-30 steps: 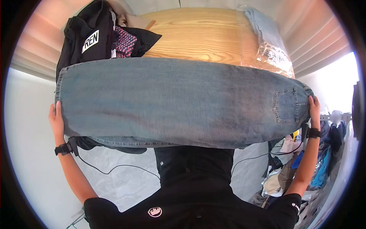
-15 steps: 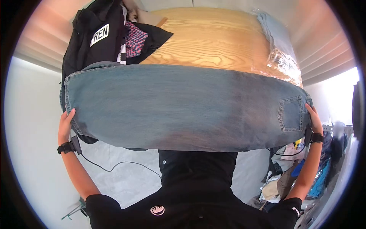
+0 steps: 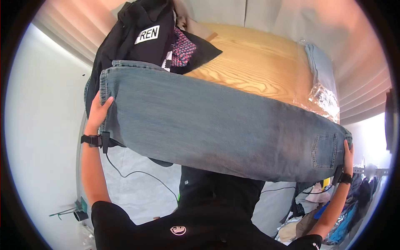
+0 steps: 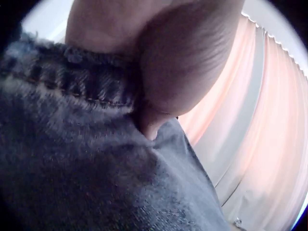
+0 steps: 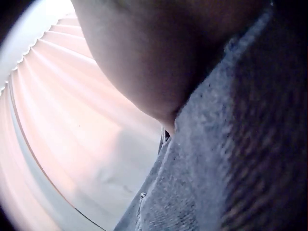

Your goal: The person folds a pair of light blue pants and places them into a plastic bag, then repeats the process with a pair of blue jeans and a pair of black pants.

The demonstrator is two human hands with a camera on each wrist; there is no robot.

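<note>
A pair of blue jeans (image 3: 208, 125), folded lengthwise, stretches between my two hands in front of the body. My left hand (image 3: 99, 111) grips the leg-hem end, thumb on the near face and the other fingers behind the cloth. In the left wrist view the frayed hem (image 4: 72, 77) runs under the hand. At the waist end my right hand (image 3: 349, 155) holds the edge beside the back pocket (image 3: 324, 151). Its fingers are mostly hidden in the right wrist view, where denim (image 5: 192, 159) fills the lower right.
Behind the jeans stands a wooden table (image 3: 250, 62). A black garment with a white label (image 3: 146, 35) and a pink-and-blue knit piece (image 3: 183, 48) lie at its left. Light-blue clothing in clear plastic (image 3: 321, 71) lies at right. More clothes (image 3: 308, 225) are heaped low at right.
The stretched jeans have tilted: the left-hand end rose and shifted right in view, while the right-hand end sank. The head view has turned too. Both hands keep their hold.
</note>
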